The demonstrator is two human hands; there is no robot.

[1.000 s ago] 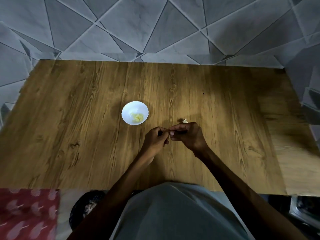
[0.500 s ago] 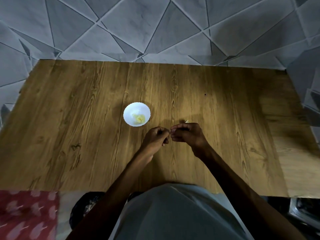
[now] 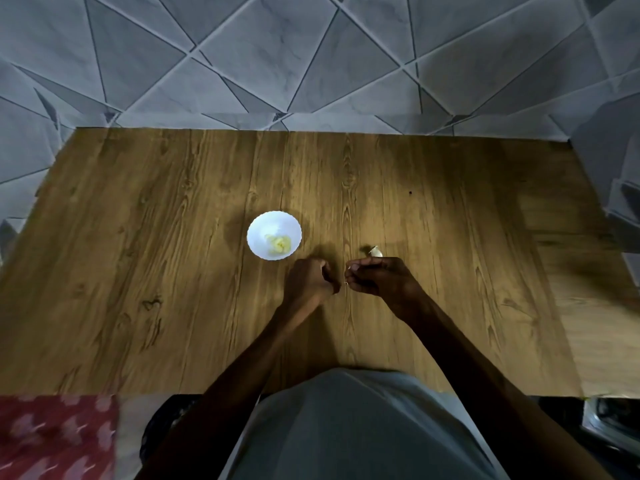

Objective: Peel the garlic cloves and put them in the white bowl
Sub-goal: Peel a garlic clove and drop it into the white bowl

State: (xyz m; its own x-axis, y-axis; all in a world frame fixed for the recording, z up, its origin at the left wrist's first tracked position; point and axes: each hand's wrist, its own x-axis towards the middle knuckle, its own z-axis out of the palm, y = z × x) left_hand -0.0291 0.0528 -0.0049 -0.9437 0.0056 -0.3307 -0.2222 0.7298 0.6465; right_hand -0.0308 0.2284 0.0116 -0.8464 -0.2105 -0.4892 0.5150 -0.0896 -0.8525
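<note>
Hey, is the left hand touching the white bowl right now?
Apart. The head view shows a strip of bare wooden table between the left hand and the near rim of the white bowl.

The table is matt wood-grain laminate. The white bowl appears smooth and glossy. The wall tiles are marbled grey.

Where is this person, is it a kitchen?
Probably a kitchen or eating spot at home, though I can't be sure. There is a wooden table against a grey tiled wall, and a white bowl holding peeled garlic.
</note>
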